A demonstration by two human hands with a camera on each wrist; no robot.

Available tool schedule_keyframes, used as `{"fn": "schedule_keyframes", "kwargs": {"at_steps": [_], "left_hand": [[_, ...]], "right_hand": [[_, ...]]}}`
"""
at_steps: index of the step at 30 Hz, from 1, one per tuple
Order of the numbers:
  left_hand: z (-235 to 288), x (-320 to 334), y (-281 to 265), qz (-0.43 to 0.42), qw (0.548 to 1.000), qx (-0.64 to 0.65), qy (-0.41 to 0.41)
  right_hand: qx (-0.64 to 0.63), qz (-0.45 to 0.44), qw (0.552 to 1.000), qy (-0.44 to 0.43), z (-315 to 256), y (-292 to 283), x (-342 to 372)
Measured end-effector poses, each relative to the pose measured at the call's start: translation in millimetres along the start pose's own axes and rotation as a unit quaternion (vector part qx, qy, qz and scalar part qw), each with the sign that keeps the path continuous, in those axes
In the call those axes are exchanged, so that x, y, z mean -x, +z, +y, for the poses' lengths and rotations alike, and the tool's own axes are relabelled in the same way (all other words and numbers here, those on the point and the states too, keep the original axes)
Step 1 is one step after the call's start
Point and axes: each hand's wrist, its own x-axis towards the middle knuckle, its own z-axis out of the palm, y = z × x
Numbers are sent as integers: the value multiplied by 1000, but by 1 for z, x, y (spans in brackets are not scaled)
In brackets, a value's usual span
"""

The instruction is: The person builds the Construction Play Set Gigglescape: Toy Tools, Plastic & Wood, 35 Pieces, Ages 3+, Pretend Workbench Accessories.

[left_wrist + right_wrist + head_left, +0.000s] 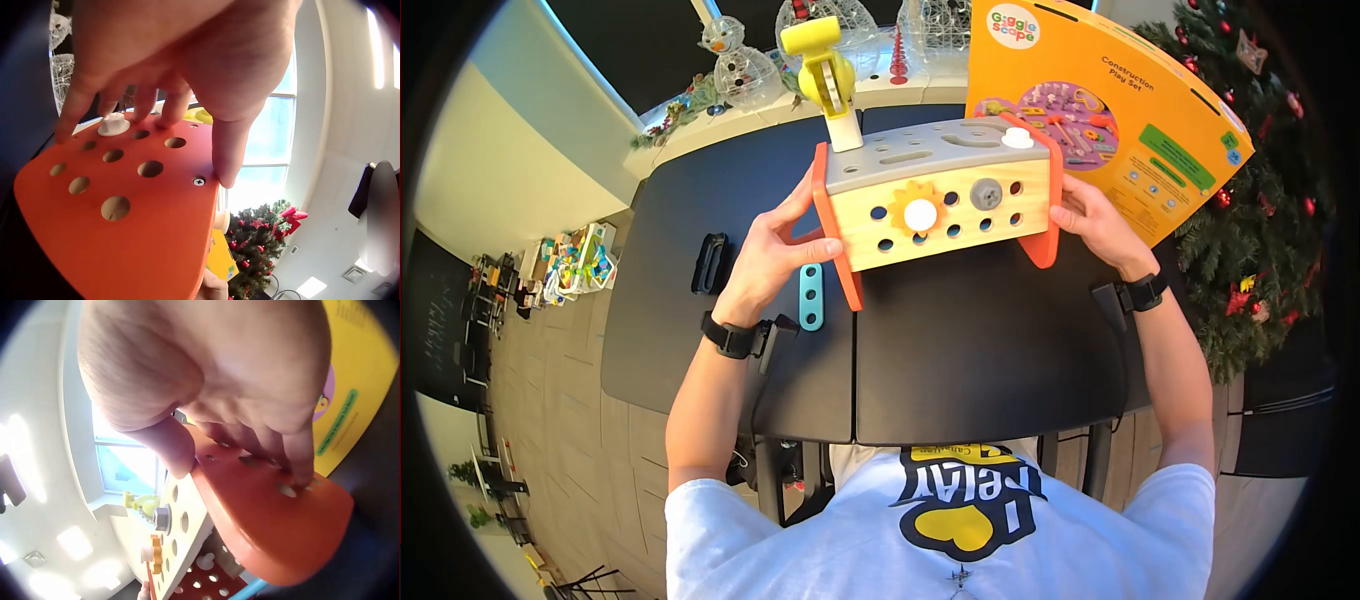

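Note:
A toy workbench [945,215] with a pale wooden front, grey top and red end panels is tilted between both hands. My left hand [775,245] grips its left red panel [156,231], thumb at the front edge and fingers spread over the outer face. The right hand [1100,225] holds the right red panel [269,512] in the same way. An orange gear [903,196] with a white bolt head and a grey nut [986,194] sit on the front. On top are a yellow-green toy piece on a white post [832,90] and a white knob [1017,138].
A teal strip [811,297] with three holes and a black object [713,263] lie on the dark table [980,350], left of the workbench. Behind, at the right, stands a large orange box [1140,90]. A decorated Christmas tree [1240,240] is beyond it.

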Motion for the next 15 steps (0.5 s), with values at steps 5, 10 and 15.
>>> {"fn": "schedule_keyframes", "kwargs": {"at_steps": [5, 10, 15], "left_hand": [[-14, 10, -1, 18, 997, -67, 25], [-33, 12, -4, 23, 990, -114, 79], [-22, 20, -12, 55, 970, -217, 98]], "right_hand": [[-7, -20, 1000, 17, 10, 14, -2], [-9, -8, 999, 43, 16, 22, -5], [-5, 9, 999, 41, 5, 31, -2]]}}
